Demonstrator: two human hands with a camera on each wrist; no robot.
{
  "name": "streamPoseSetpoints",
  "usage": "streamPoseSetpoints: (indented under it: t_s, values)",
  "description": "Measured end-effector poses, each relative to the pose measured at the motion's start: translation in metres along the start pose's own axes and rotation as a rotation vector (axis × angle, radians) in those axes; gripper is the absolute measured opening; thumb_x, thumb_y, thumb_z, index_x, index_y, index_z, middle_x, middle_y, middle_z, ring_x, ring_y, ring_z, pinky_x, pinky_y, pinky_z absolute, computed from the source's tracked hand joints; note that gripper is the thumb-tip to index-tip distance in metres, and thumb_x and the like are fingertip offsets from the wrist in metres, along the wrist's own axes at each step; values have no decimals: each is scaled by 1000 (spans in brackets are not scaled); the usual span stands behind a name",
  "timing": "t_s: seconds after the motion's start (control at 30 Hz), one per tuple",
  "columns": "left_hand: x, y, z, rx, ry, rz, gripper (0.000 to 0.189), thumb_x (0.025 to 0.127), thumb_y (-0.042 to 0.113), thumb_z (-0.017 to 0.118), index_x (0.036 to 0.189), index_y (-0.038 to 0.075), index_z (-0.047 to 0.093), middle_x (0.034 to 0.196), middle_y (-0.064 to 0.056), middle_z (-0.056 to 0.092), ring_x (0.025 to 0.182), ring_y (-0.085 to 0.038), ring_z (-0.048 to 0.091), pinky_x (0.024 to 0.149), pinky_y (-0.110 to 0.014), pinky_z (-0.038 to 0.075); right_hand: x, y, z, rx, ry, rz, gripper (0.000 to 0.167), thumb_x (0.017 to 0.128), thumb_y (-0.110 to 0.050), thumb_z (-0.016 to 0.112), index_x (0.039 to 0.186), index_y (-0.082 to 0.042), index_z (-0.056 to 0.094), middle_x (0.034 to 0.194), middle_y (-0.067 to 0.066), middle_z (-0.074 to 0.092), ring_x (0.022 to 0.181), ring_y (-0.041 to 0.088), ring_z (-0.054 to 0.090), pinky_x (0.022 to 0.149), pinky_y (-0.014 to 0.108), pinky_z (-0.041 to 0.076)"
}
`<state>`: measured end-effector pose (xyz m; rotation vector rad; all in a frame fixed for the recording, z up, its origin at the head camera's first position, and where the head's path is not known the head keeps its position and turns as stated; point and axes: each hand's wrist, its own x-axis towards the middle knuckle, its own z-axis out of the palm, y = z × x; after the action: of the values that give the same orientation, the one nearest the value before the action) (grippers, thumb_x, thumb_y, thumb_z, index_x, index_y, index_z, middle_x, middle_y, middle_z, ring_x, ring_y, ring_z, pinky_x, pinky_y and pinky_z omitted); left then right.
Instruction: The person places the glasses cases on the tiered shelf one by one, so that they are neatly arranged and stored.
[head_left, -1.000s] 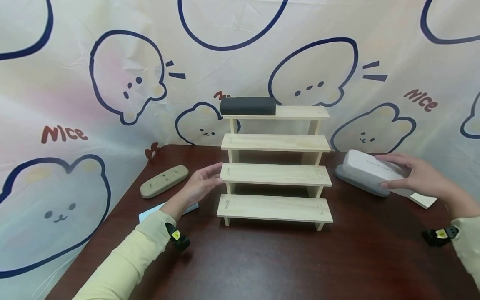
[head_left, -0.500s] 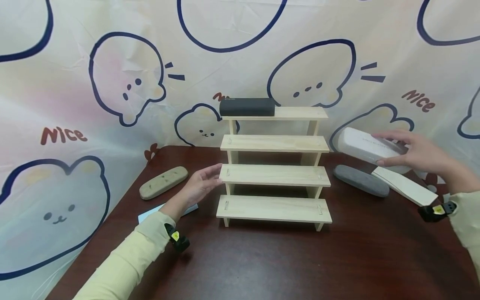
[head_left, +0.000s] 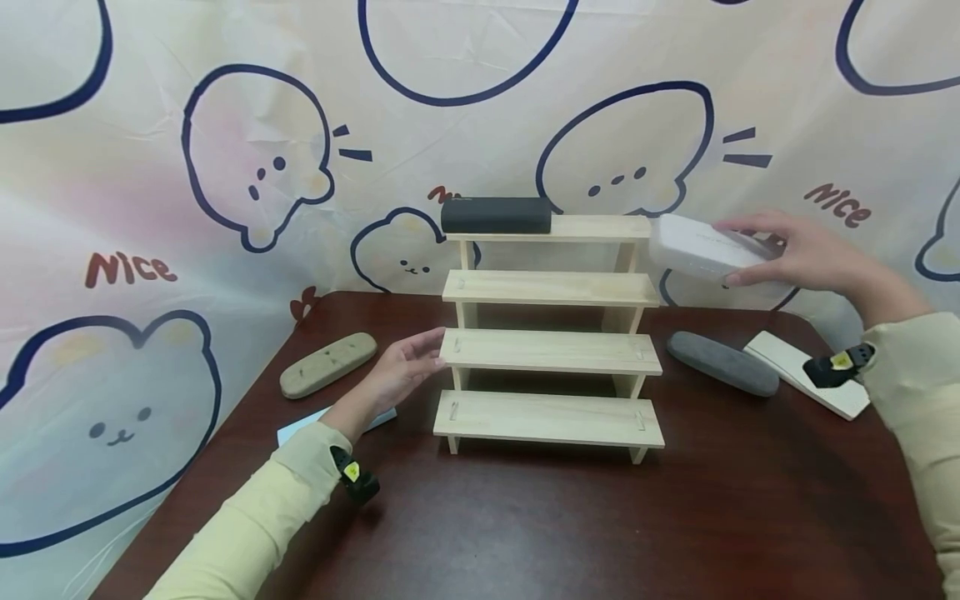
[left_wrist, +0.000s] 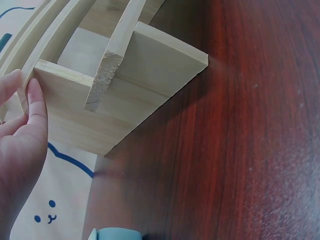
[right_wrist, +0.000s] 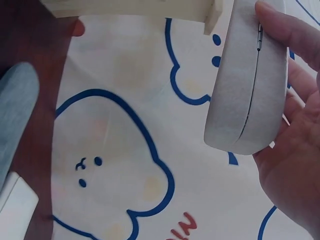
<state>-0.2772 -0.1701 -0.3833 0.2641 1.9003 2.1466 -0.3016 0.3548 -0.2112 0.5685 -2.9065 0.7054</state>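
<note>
A white glasses case (head_left: 693,247) is in the air beside the right end of the top tier of the wooden step shelf (head_left: 551,350). My right hand (head_left: 798,258) grips it between thumb and fingers; its hinge and lid seam show in the right wrist view, where the case (right_wrist: 245,95) looks closed. With thumb and fingertips, my left hand (head_left: 401,367) pinches the left end of the shelf's second board from the bottom. The left wrist view shows this hand (left_wrist: 22,145) at the board's edge. A black glasses case (head_left: 495,215) lies on the top tier's left half.
Right of the shelf lie a grey glasses case (head_left: 722,363) and a flat white case (head_left: 810,375). On the left are a patterned olive-green case (head_left: 327,364) and a light blue object (head_left: 300,427), partly hidden by my left arm. A printed curtain (head_left: 480,150) hangs behind the table.
My right hand has lifted the white glasses case from above the grey one and carried it up and left to the top tier. The left hand has stayed at the shelf.
</note>
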Motion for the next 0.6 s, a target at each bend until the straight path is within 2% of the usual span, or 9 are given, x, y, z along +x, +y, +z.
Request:
streamPoseSetpoints:
  t_s: [0.27,0.6]
  values:
    - [0,1,0,16,-10,16,61,93,-3,60,149,3,36,146,-18,42,127,-27,49,108,-43,34,29,-20,-7,-12,-37,-12,74,83,-32,78,148,-21,43,141,18,44,111,38,43,73,46,42]
    - [-1,-2,-1,33,-27,36,61,93,-3,59,149,2,35,146,-19,42,126,-27,49,108,-43,35,63,-44,-2,-10,-77,-16,75,81,-34,79,146,-20,45,141,18,43,115,39,42,85,58,41]
